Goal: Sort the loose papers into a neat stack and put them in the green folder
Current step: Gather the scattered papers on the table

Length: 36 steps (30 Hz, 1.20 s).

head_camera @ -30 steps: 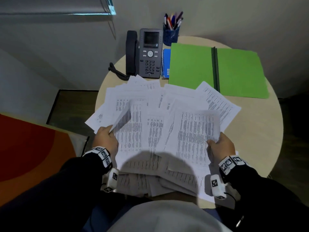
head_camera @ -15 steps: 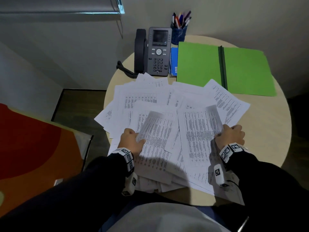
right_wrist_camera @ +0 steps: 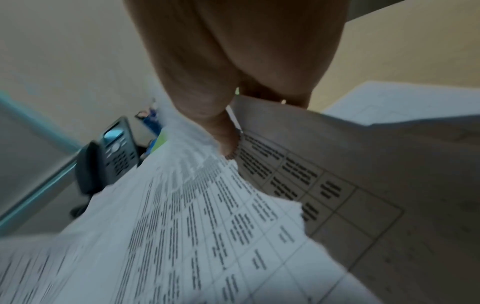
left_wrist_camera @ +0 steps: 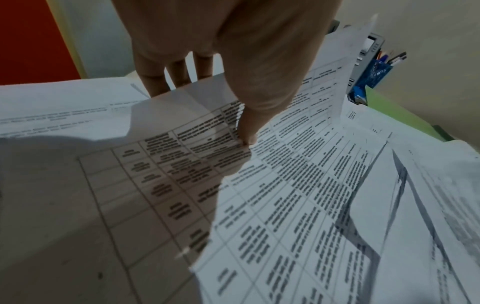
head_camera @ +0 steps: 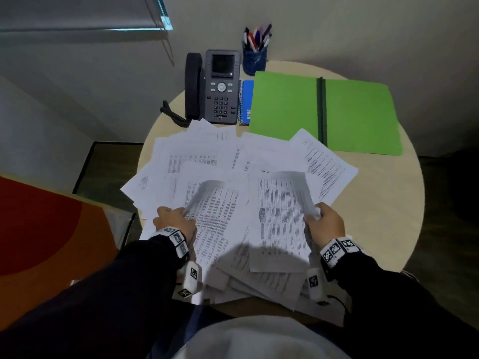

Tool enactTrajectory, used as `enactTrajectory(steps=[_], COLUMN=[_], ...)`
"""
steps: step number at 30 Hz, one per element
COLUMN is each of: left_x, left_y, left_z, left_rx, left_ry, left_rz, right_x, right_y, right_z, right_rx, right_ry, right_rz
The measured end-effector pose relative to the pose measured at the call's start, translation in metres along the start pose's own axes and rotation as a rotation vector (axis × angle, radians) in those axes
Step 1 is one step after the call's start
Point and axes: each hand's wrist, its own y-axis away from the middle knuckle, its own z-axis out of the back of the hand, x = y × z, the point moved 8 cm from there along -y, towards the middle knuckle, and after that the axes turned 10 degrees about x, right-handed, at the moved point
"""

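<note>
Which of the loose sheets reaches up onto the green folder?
The angled sheet at the far right of the spread; its top corner overlaps the green folder by the dark spine.

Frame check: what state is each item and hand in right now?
Loose papers: scattered, overlapping, unstacked.
Green folder: open flat, nothing inside, papers overlapping its near edge.
Left hand: grips a sheet's edge.
Right hand: grips a sheet's edge.
Phone: handset on cradle.

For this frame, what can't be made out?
- Text on the papers: too small in the head view, blurred in both wrist views.
- Left hand fingers: under a sheet in the left wrist view.
- Notebook: mostly under the folder.
- Sheet count: overlapping.
</note>
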Motion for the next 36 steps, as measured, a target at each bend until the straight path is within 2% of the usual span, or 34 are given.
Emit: enactTrajectory(steps=[6,9,11,14,16,20,23,28,33,36], left_x=[-0.004,-0.003,0.002,0.013,0.018,0.026,0.024,0.012,0.01,0.01], left_y=[-0.011,-0.01,-0.009,-0.008,-0.009,-0.012,-0.003,0.011,0.003,-0.008], left_z=[-0.001,0.002,0.008,0.017,0.025,0.03,0.03,0.018,0.034,0.036], left_rx=[0.009,-0.018,-0.071,-0.095,-0.062,0.074,0.143,0.267,0.139,0.146], left_ry=[0.053,-0.019,0.008,0.252,0.367,0.376,0.429,0.415,0.388,0.32], left_rz=[-0.101,-0.192,-0.211,-0.243,-0.26,-0.241,-0.261,-0.344,-0.343,-0.312], right_x=[-0.013,-0.016,-0.014,-0.008,-0.004,-0.005,-0.003,0.004,0.013,0.019], right_y=[0.006,0.009,0.007,-0.001,-0.008,-0.027,-0.039,-0.043,-0.04,-0.03], right_z=[0.006,0.001,0.002,0.006,0.005,0.002,-0.008,-0.015,-0.011,-0.003], right_rx=[0.042,0.098,0.055,-0.056,-0.099,-0.24,-0.248,-0.167,-0.234,-0.311], right_ry=[-0.224,-0.251,-0.242,-0.216,-0.161,0.036,0.107,0.155,0.147,-0.006], right_rz=[0.063,0.056,0.058,0.031,-0.006,-0.144,-0.198,-0.18,-0.104,-0.047])
